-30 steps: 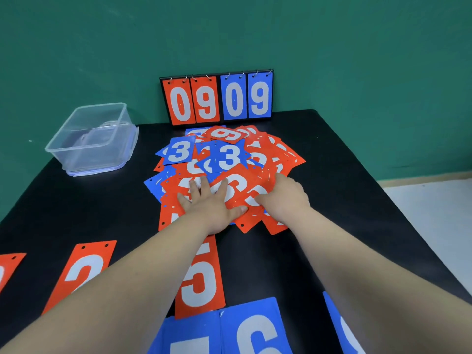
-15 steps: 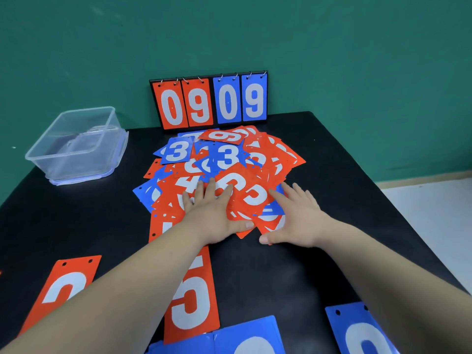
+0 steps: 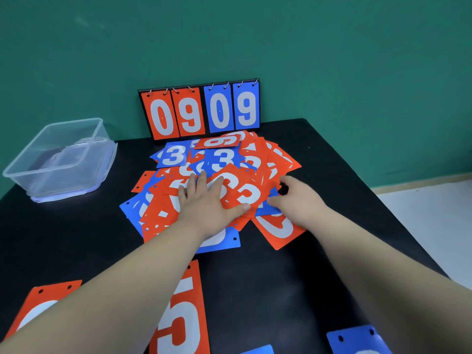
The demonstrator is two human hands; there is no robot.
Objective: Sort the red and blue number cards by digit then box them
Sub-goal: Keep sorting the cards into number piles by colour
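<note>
A loose pile of red and blue number cards lies mid-table, with two blue 3s on top at the back. My left hand lies flat on the pile, fingers straight, pressing a red 3 card. My right hand is at the pile's right edge, thumb and fingers curled onto the card edges. A red 0 card and a blue card stick out at the pile's front. A red 5 card lies alone nearer to me. The clear plastic box stands empty at the back left.
A flip scoreboard reading 0909 stands against the green wall behind the pile. Another red card lies at the front left and a blue one at the front right. The black table ends at the right above a pale floor.
My right hand went from flat beside the pile to curled on its right edge. The pile spread toward me, uncovering a red 0 card and a blue card at the front.
</note>
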